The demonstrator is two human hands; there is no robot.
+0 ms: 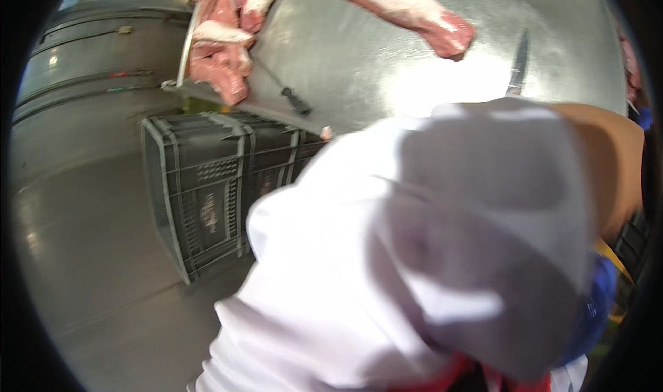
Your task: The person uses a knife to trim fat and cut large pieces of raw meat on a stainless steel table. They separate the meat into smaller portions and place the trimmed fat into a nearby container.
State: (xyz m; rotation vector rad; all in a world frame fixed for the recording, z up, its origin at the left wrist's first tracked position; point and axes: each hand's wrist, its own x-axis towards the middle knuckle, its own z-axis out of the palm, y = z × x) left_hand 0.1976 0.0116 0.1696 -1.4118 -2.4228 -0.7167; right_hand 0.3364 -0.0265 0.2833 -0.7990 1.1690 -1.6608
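Note:
A white sleeve [331, 240] fills much of the lower middle and right, close to the camera. A bare part of an arm [615, 157] shows behind it at the right. Neither of my hands can be made out. A knife blade [519, 61] lies on the steel table [345, 67], its lower end hidden behind the sleeve. A long piece of pale-and-red meat [400, 12] lies at the top middle. Several meat pieces [221, 74] are heaped at the table's left end, beside a thin rod tool with a black handle [295, 101].
A dark grey plastic crate [207, 192] stands on its side against the table's near left edge. A steel wall with rails [97, 61] is at the left, above a grey floor [83, 268]. More meat [630, 67] and something blue [601, 288] show at the right.

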